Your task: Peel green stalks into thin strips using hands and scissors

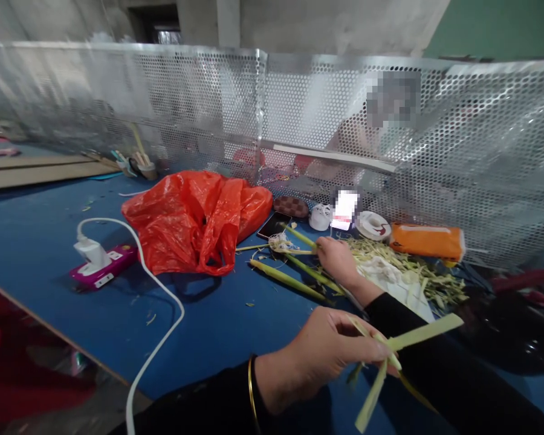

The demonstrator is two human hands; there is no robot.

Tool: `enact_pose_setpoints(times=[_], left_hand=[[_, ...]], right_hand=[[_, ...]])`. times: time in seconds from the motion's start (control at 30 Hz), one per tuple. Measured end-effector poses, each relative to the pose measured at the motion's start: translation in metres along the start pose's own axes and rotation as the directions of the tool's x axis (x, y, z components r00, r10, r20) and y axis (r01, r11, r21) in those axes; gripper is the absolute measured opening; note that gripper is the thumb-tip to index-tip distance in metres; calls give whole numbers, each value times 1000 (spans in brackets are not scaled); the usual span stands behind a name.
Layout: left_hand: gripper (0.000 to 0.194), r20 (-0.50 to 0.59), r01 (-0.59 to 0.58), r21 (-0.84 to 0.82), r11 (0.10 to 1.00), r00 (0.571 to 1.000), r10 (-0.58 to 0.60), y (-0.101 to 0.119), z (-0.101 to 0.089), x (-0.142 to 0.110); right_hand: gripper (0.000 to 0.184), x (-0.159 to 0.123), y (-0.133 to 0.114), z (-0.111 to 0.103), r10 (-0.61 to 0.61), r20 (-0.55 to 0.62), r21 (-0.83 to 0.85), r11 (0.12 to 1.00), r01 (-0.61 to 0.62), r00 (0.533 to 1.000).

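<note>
My left hand (315,356), wearing a gold bangle at the wrist, is low in the middle of the view. It pinches several pale green leaf strips (426,332) that cross each other at the fingertips. Farther forward, my right hand (338,260) reaches over the blue table with its fingers closed on the end of a green leaf stalk (301,235). Other folded leaf stalks (288,281) lie below that hand. A small tangle of white thread (281,243) sits by the far end of the gripped stalk.
Left of the stalks is a red plastic bag (194,217). A white cable runs from a purple power strip (102,269). Behind stand a lit phone (344,208), a tape roll (374,225) and an orange packet (428,241), before a perforated metal screen (199,109). Leaf scraps (439,284) lie right.
</note>
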State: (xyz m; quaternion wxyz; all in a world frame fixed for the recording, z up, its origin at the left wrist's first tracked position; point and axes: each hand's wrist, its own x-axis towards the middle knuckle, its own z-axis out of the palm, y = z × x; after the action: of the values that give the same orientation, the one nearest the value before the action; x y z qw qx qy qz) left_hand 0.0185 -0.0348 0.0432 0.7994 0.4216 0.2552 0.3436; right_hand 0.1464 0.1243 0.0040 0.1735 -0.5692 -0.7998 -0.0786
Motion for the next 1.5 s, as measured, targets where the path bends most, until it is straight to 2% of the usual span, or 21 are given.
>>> enact_pose_setpoints(times=[0.13,0.23,0.33,0.37,0.43,0.53,0.63,0.77,0.83,0.93,1.07,1.17,1.23,1.33,1.43,1.5], left_hand=[[6,3,-1,17,1000,1000,1,-5,-1,1],[7,-1,2,37,999,1000,-2,-8,-2,3],[7,15,1,1,1000,1000,-1,-6,-1,2],[7,29,4,-15,1000,1000,-3,-4,-1,1],[8,62,4,-33,999,998,-2,-1,0,0],[8,96,-18,-30,999,995,20,1,-1,-2],[6,92,-43,-30,999,995,46,1,-3,-2],[9,100,-84,-25,996,991,86,0,-5,-1],[9,102,-99,-7,995,990,99,0,-5,-1],[11,94,-124,10,992,988,123,0,-3,-1],[10,11,-144,-3,990,990,144,0,-4,4],[11,-97,-93,-139,986,992,80,2,-8,9],[12,-179,-39,-268,963,984,-11,3,-13,13],[12,-310,-44,-425,904,946,-100,7,-19,18],[14,-357,-42,-470,882,923,-147,10,-21,21],[19,-348,-26,-463,886,924,-155,12,-21,21]], right_hand=[[18,-4,20,-7,129,-79,-33,991,-132,989],[21,-8,25,-16,137,-140,-23,990,-141,981],[23,-10,11,-21,-13,-140,29,999,17,990],[22,-9,3,-20,-102,-107,61,992,109,989],[14,-7,-17,-14,-283,-17,147,948,283,959],[12,-1,-43,-1,-373,23,270,896,353,928],[16,7,-54,10,-309,5,391,876,283,951],[16,14,-43,11,-48,-46,593,803,67,998],[22,14,-34,5,87,-35,707,706,-36,996],[29,8,-22,-10,213,8,849,515,-120,977],[33,-11,-14,-33,309,50,947,288,-143,950],[32,-32,-10,-50,355,66,973,186,-139,933],[29,-49,-9,-59,374,76,978,153,-142,924],[26,-78,-10,-70,388,85,977,146,-152,918],[24,-106,-15,-76,369,92,968,186,-170,925],[20,-124,-18,-80,322,91,947,265,-182,942]])
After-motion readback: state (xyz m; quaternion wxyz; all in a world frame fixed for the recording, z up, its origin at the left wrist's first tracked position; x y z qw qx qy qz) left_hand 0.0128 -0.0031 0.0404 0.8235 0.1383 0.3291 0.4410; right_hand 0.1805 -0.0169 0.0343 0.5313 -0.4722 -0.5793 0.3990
